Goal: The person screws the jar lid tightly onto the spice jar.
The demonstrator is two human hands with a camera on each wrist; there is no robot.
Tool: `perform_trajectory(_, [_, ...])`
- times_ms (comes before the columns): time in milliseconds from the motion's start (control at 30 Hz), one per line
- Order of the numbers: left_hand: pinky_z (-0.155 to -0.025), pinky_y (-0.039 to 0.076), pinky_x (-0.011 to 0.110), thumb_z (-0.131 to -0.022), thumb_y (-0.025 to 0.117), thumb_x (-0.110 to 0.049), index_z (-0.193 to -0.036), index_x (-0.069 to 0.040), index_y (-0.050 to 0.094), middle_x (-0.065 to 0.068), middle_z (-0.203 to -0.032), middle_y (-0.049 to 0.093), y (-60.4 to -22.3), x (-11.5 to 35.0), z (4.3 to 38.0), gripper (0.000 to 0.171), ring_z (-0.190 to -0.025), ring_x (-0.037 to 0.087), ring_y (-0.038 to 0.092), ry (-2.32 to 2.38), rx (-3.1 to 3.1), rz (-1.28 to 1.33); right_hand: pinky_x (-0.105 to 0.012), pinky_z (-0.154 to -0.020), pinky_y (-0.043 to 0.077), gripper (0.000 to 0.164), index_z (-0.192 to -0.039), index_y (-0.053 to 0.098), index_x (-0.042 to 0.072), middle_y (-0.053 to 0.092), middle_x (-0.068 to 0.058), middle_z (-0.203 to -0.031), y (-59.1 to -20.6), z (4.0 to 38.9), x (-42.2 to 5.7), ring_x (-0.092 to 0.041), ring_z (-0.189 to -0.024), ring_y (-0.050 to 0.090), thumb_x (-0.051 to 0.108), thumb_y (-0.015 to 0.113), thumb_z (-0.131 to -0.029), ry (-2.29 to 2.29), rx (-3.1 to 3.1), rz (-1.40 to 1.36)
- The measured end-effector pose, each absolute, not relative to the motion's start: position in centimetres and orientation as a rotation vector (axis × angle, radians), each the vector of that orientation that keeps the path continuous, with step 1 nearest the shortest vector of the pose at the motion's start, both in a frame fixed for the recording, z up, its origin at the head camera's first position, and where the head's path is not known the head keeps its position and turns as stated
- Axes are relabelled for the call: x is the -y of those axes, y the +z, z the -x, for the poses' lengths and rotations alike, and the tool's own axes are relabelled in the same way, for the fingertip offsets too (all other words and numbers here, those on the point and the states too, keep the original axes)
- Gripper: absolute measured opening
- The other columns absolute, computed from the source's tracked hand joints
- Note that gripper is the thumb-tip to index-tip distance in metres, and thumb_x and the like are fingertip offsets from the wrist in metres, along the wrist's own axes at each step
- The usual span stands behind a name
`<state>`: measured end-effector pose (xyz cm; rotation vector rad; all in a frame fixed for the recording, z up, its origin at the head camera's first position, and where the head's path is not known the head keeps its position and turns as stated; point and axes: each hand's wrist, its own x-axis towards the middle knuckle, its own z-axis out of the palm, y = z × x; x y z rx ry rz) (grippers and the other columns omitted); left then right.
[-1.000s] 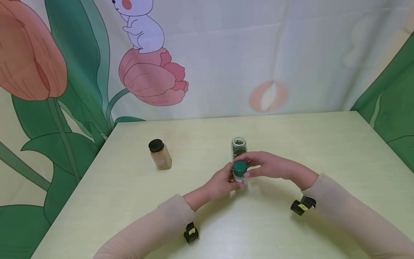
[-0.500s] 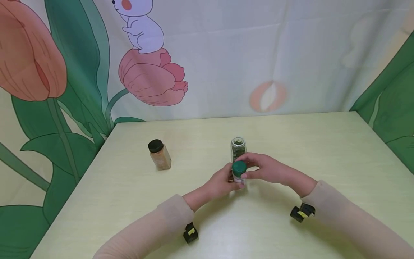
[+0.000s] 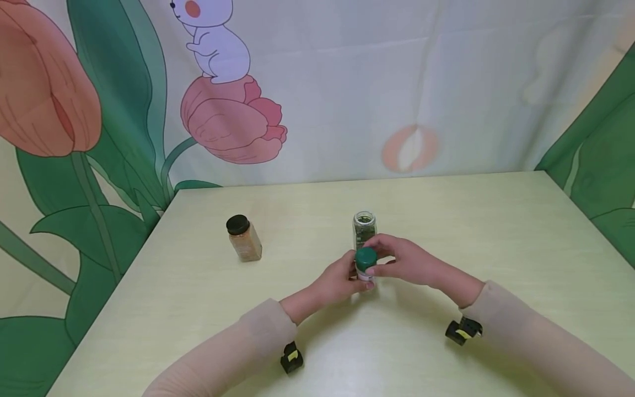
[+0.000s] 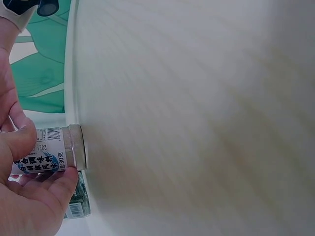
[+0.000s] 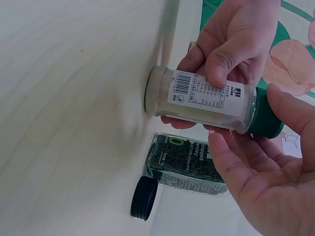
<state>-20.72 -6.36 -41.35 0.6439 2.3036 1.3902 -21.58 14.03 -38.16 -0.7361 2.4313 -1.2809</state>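
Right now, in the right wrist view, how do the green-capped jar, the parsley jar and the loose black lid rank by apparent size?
Largest to smallest:
Green-capped jar
Parsley jar, judging by its visible part
Black lid

- Green-lidded jar (image 5: 202, 101), left wrist view: "30克" at the label's edge, digits beginning "202", a barcode, and larger Chinese characters too blurred to read surely.
- Same jar, right wrist view: a barcode, a dark logo and a table of print too small to read.
- Glass herb jar (image 5: 184, 160): "hopped", "arsley" and "ECTION QUALITY", first letters not visible; a round "0" or "O" on green.
- Black-lidded jar (image 3: 246, 243): faint marks, illegible.
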Motion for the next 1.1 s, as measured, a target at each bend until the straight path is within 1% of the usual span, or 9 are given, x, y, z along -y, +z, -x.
perform_trajectory(100, [-0.109, 0.054, 0.043, -0.096, 0.068, -0.003, -0.137, 0.006, 0.044, 0.027, -0.137, 0.061, -41.4, 6.4, 20.7, 0.048, -0.130, 0.039, 0.062, 1.394, -2.305, -0.636, -0.052, -0.104, 0.056, 0.039, -0.129, 0.056, 0.000, 0.064, -0.021, -0.132, -38.0, 21.6, -14.0, -0.041, -0.126, 0.061, 0.010, 0.073, -0.095, -1.274, -2.412, 0.754])
perform_trajectory(200, [-0.109, 0.054, 0.043, -0.096, 0.069, -0.003, -0.137, 0.006, 0.044, 0.027, -0.136, 0.062, -41.4, 6.3, 20.7, 0.048, -0.129, 0.038, 0.062, 1.393, -2.308, -0.628, -0.051, -0.104, 0.056, 0.046, -0.133, 0.053, -0.001, 0.060, -0.023, -0.136, -37.6, 21.9, -14.2, -0.043, -0.129, 0.059, 0.009, 0.073, -0.094, -1.238, -2.366, 0.779])
perform_trajectory(300, [-0.109, 0.054, 0.042, -0.096, 0.069, -0.004, -0.137, 0.006, 0.044, 0.026, -0.134, 0.063, -41.4, 6.2, 20.7, 0.049, -0.129, 0.038, 0.062, 1.388, -2.317, -0.622, -0.056, -0.109, 0.051, 0.054, -0.140, 0.049, -0.001, 0.057, -0.024, -0.141, -37.0, 22.2, -14.5, -0.045, -0.133, 0.056, 0.010, 0.074, -0.093, -1.177, -2.310, 0.804])
perform_trajectory(400, [-0.110, 0.053, 0.044, -0.096, 0.069, -0.003, -0.137, 0.007, 0.044, 0.027, -0.134, 0.063, -41.4, 6.2, 20.7, 0.049, -0.130, 0.038, 0.061, 1.398, -2.317, -0.616, -0.059, -0.114, 0.046, 0.058, -0.146, 0.046, 0.000, 0.055, -0.024, -0.146, -36.5, 22.7, -14.7, -0.045, -0.135, 0.054, 0.010, 0.071, -0.095, -1.120, -2.264, 0.843])
perform_trajectory(467, [-0.110, 0.053, 0.045, -0.095, 0.070, -0.003, -0.136, 0.007, 0.044, 0.027, -0.134, 0.063, -41.3, 6.2, 20.7, 0.049, -0.130, 0.039, 0.062, 1.401, -2.323, -0.618, -0.058, -0.115, 0.045, 0.057, -0.147, 0.046, 0.000, 0.054, -0.023, -0.147, -36.2, 23.0, -14.9, -0.045, -0.137, 0.053, 0.009, 0.070, -0.096, -1.098, -2.240, 0.854])
perform_trajectory(567, [-0.110, 0.052, 0.046, -0.095, 0.070, -0.002, -0.136, 0.008, 0.044, 0.028, -0.135, 0.063, -41.2, 6.1, 20.7, 0.049, -0.130, 0.040, 0.061, 1.404, -2.327, -0.626, -0.055, -0.114, 0.048, 0.055, -0.147, 0.046, 0.000, 0.053, -0.023, -0.148, -35.9, 23.3, -15.0, -0.044, -0.138, 0.053, 0.008, 0.068, -0.097, -1.087, -2.214, 0.873])
perform_trajectory(767, [-0.111, 0.052, 0.046, -0.095, 0.069, -0.002, -0.137, 0.008, 0.043, 0.029, -0.136, 0.062, -41.2, 6.1, 20.7, 0.050, -0.132, 0.041, 0.060, 1.405, -2.322, -0.634, -0.053, -0.112, 0.050, 0.054, -0.147, 0.047, -0.001, 0.053, -0.024, -0.147, -35.4, 23.6, -15.0, -0.045, -0.136, 0.054, 0.006, 0.067, -0.097, -1.065, -2.199, 0.887])
perform_trajectory(900, [-0.110, 0.052, 0.046, -0.095, 0.069, -0.001, -0.138, 0.010, 0.042, 0.030, -0.136, 0.061, -41.2, 6.1, 20.7, 0.051, -0.131, 0.041, 0.061, 1.403, -2.319, -0.645, -0.050, -0.109, 0.053, 0.052, -0.146, 0.049, 0.000, 0.054, -0.024, -0.146, -35.1, 23.6, -14.8, -0.046, -0.135, 0.055, 0.007, 0.067, -0.098, -1.042, -2.208, 0.875])
perform_trajectory(1100, [-0.109, 0.054, 0.045, -0.095, 0.069, -0.001, -0.137, 0.010, 0.042, 0.030, -0.134, 0.062, -41.2, 6.2, 20.7, 0.051, -0.128, 0.041, 0.062, 1.393, -2.325, -0.655, -0.050, -0.107, 0.055, 0.048, -0.143, 0.052, 0.001, 0.057, -0.023, -0.143, -35.2, 23.4, -14.7, -0.045, -0.133, 0.057, 0.008, 0.066, -0.098, -1.044, -2.235, 0.871])
